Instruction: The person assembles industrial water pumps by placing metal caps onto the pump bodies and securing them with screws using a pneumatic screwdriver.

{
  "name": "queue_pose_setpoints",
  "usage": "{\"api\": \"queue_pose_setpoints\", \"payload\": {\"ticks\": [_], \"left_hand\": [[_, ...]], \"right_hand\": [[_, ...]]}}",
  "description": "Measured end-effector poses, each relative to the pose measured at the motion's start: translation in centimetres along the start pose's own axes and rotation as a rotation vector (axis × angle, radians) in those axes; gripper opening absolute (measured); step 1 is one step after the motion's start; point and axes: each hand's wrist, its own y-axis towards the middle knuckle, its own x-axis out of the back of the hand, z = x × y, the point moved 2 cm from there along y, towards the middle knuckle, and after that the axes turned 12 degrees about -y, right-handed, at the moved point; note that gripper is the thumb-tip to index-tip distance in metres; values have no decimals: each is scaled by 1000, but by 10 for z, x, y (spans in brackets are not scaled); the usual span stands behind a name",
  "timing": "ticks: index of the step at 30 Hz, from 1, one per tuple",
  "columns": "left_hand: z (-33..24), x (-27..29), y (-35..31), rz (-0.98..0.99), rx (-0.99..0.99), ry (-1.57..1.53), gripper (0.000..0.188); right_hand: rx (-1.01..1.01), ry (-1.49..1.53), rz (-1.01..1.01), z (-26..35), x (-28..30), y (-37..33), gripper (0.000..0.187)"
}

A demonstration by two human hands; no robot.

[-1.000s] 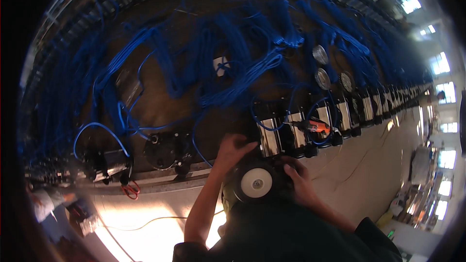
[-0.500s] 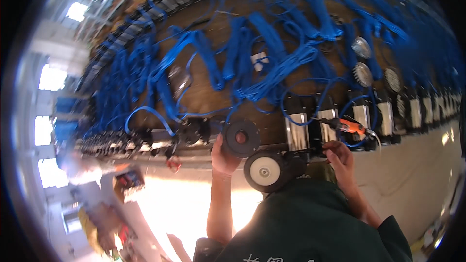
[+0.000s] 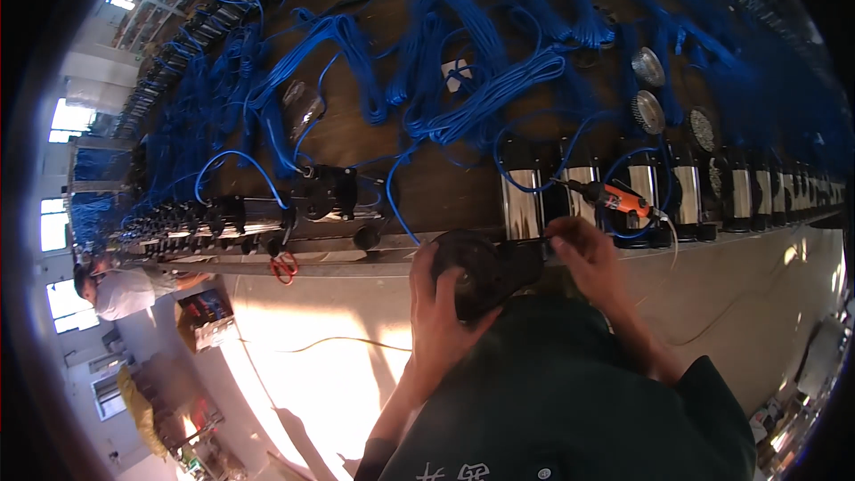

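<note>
My left hand (image 3: 443,313) grips a round black motor-like unit (image 3: 481,269) held against the front edge of a long workbench (image 3: 392,245). My right hand (image 3: 583,254) holds the same unit on its right side, fingers at its end near a thin wire. Just beyond my right hand an orange and black power screwdriver (image 3: 614,198) lies on the bench among upright silver and black cylindrical units (image 3: 523,196). Blue cables (image 3: 481,62) cover the bench top.
A black assembled unit with blue leads (image 3: 328,196) and red-handled scissors (image 3: 283,264) lie at the bench's left part. Round finned metal discs (image 3: 648,89) rest at the back right. Another person (image 3: 120,289) works at the far left. A yellow cord (image 3: 338,343) crosses the floor.
The black unit has been turned: its white round face no longer shows, and both hands have shifted their hold on it. My view has swung left along the bench.
</note>
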Motion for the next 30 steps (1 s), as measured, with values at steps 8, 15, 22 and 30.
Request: {"api": "queue_pose_setpoints", "payload": {"ticks": [8, 15, 22, 30], "left_hand": [[20, 5, 8, 4, -109, -54, 76], [22, 1, 3, 0, -90, -61, 78], [21, -5, -4, -50, -61, -52, 76], [18, -8, -2, -76, -55, -65, 74]], "right_hand": [[179, -240, -104, 23, -29, -13, 32], [176, -233, -65, 19, -34, -15, 34], [157, -237, -55, 23, -31, -14, 33], [152, -218, -57, 17, -31, -14, 33]]}}
